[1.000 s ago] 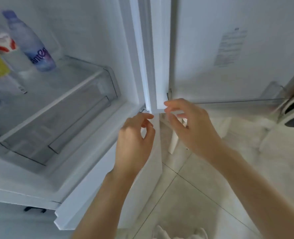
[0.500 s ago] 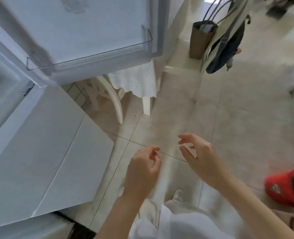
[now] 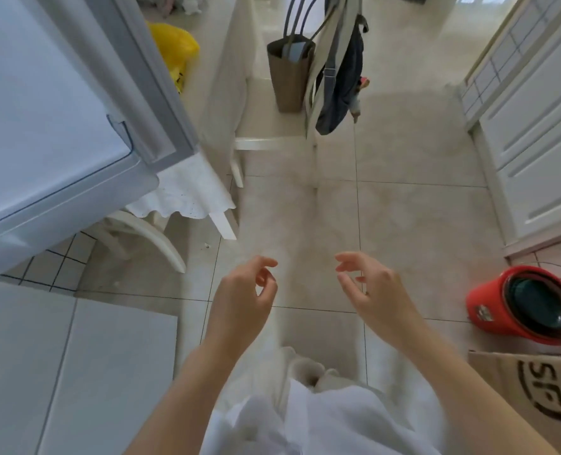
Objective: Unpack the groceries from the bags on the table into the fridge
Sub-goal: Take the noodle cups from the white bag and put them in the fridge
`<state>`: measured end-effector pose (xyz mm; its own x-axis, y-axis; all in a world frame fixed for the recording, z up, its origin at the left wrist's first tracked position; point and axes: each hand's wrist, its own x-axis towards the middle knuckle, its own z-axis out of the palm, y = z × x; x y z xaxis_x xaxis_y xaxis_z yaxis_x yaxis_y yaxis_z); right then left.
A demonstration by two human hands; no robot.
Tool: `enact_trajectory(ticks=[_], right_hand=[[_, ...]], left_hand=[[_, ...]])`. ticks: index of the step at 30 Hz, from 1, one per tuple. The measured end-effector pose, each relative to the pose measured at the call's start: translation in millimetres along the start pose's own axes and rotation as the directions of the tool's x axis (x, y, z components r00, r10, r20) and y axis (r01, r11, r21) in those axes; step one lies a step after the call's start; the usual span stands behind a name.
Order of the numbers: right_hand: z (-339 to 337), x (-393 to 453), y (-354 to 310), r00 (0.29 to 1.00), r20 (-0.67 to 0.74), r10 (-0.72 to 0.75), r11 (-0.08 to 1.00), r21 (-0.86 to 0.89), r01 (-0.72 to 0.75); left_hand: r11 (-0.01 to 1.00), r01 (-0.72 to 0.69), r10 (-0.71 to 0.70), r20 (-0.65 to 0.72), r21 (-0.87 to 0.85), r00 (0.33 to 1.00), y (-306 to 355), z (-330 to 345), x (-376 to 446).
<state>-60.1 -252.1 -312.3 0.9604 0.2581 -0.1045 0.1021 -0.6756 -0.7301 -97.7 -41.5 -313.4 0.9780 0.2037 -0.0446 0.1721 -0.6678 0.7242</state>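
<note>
Bare forearms, white clothing below

Both the left hand (image 3: 239, 300) and right hand (image 3: 376, 290) are bare, with no sleeves down to the wrists behind the fingers. Loose white fabric (image 3: 322, 418) covers the body below the forearms, folded and ruffled near its upper edge.

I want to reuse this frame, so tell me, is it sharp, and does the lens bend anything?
Head view: floor tiles look smeared in the middle, both hands fairly crisp; wide-angle lens bows the fridge door and the cabinet outward; daylight is soft, without harsh glare.
</note>
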Motion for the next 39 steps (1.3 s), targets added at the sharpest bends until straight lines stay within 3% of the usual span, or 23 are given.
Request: enact_trajectory(ticks=[12,22,31,39], right_hand=[[-48,142,26,1.000,-0.012,-0.002,0.999,0.038,0.002],[-114,316,54,0.968,0.184,-0.174,0.979,-0.075,0.190],[-114,463,34,0.904,0.349,-0.247,0.955,-0.071,0.288],[-65,597,-32,0.832,0.432,-0.347,0.912,-0.051,0.407]], left_hand=[[0.999,0.033,-0.033,0.018,-0.018,0.999,40,40,139],[0.983,0.170,-0.176,-0.097,-0.073,0.980,93,93,276],[0.904,0.395,-0.422,-0.186,-0.166,0.888,87,84,364],[0.854,0.475,-0.518,-0.258,-0.214,0.815,30,30,467]])
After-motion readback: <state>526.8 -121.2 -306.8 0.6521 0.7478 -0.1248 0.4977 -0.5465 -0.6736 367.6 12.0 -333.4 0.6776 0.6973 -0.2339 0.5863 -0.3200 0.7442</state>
